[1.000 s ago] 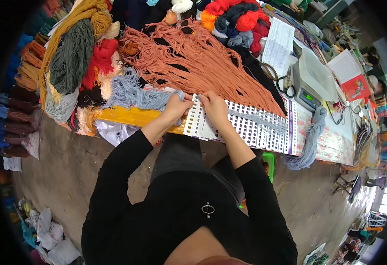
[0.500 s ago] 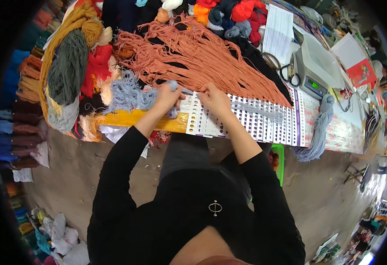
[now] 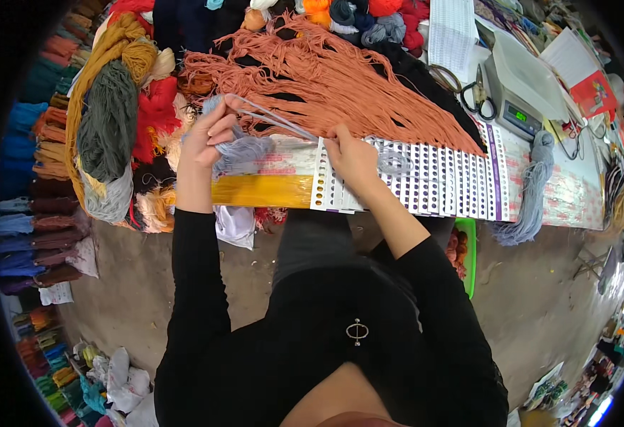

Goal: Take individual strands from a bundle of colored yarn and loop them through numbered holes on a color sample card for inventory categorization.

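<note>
I have the left hand raised over the left part of the worktop, fingers partly curled, with a pale blue-grey yarn strand caught at the tips of thumb and forefinger. That strand runs taut, as a narrow doubled line, down toward the right to the far left corner of the punched white cards. There I see the right hand resting over the cards, its fingers curled in and its thumb and forefinger at that corner; I cannot tell whether they pinch the strand, a card or both. A loose length of the same coloured yarn lies across the cards, just right of the right hand.

Just behind and beside my left hand sits a pale blue yarn bundle. Left of the cards, yellow tape covers the near edge of the worktop. Beyond both hands, a coral yarn spread fans out over black cloth. On the far left I have a dark grey hank lying over a mustard hank. To the right, black-handled scissors lie near the scale, and a blue-grey hank hangs over the near edge.
</note>
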